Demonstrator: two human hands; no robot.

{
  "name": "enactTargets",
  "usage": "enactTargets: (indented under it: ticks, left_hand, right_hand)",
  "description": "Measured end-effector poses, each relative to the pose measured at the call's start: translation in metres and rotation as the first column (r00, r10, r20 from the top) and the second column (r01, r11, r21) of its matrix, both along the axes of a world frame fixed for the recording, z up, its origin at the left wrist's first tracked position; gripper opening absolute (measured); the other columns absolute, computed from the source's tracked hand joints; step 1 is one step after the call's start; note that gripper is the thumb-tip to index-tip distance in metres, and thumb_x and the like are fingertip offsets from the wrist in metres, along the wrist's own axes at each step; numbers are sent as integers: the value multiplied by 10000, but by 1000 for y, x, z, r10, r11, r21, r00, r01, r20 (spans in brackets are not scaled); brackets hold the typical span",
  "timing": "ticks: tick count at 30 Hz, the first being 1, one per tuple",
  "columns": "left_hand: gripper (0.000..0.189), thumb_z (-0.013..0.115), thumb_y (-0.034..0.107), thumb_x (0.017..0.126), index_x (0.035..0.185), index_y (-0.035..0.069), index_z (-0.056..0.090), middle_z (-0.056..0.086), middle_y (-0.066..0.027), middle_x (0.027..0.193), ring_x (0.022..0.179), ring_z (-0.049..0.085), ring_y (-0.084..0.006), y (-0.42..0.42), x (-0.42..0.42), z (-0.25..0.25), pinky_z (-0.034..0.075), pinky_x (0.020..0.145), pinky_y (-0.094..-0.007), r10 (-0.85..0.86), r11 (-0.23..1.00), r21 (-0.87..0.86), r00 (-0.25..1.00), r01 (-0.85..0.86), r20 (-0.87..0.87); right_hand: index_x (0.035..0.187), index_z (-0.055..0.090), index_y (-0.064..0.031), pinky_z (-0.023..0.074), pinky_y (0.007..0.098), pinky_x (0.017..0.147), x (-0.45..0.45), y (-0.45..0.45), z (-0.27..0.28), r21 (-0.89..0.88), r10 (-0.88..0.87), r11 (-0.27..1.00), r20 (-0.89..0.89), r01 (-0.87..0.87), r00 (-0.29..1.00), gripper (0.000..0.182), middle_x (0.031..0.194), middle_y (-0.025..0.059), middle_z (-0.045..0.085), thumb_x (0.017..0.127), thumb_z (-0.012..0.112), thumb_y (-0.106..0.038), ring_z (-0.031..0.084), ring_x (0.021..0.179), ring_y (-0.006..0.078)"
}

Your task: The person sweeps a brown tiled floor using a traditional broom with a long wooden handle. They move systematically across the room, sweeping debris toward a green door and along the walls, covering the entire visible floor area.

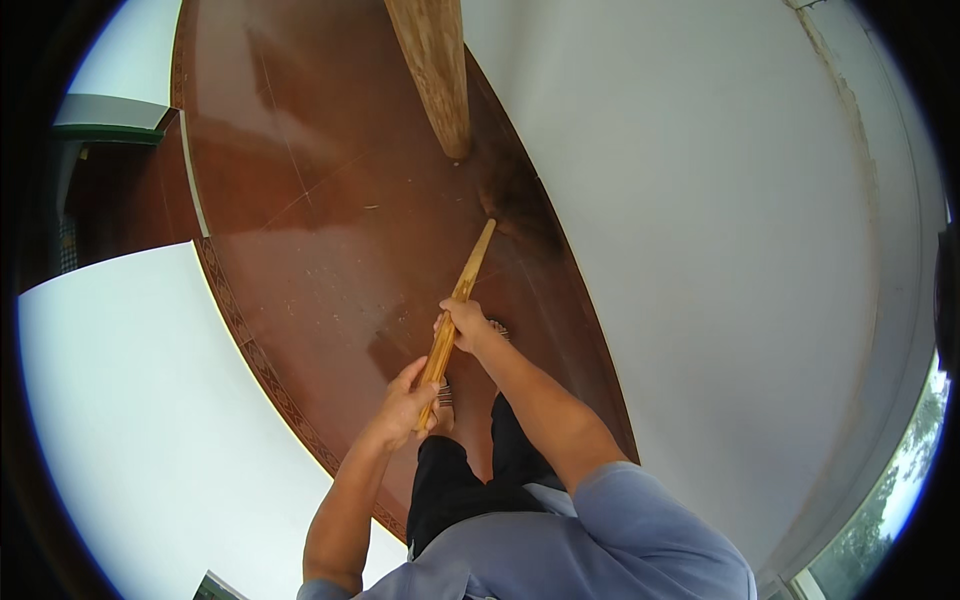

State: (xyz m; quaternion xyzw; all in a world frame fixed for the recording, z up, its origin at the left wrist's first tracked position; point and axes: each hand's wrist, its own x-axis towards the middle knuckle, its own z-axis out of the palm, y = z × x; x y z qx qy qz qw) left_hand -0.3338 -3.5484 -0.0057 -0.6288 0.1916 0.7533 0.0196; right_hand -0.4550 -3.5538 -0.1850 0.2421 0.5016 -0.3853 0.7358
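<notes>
A long, narrow wooden stick (471, 266), pale yellow-brown with lengthwise grain, slants up and away in front of my body. Around its near end is my left hand (409, 405), thumb along the top. My right hand (466, 324) grips it farther along, thumb and fingers wrapped round the shaft. The far part of the stick extends past my right hand and narrows to a tip over the floor. Whether that tip touches the floor, I cannot tell. My fingers cover parts of the shaft.
A thick wooden post or board (439, 75) enters from the top. The reddish-brown floor (322, 247) bears light specks. White walls (697, 225) flank both sides, with a doorway (120, 187) at left and a window (892, 487) at lower right. My sandalled feet (446, 394) stand below the stick.
</notes>
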Motion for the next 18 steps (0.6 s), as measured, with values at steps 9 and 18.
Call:
enactTargets:
  ticks: [9,18]
  left_hand:
    - [587,471,6,811,1332,43,204,473,-49,659,414,426,-90,74,55,118,346,356,-219,-149,985,-68,983,156,104]
    - [541,479,92,824,1308,18,247,487,-81,739,426,410,-97,52,55,70,304,349,-225,-478,778,323,842,538,-251]
  right_hand:
    - [821,428,-56,493,392,489,75,76,97,-107,-51,991,243,80,969,109,645,81,500,793,523,-100,557,543,226]
    - [786,421,-33,482,424,654,57,207,99,406,-478,819,91,405,874,85,694,107,485,817,484,-80,537,654,257]
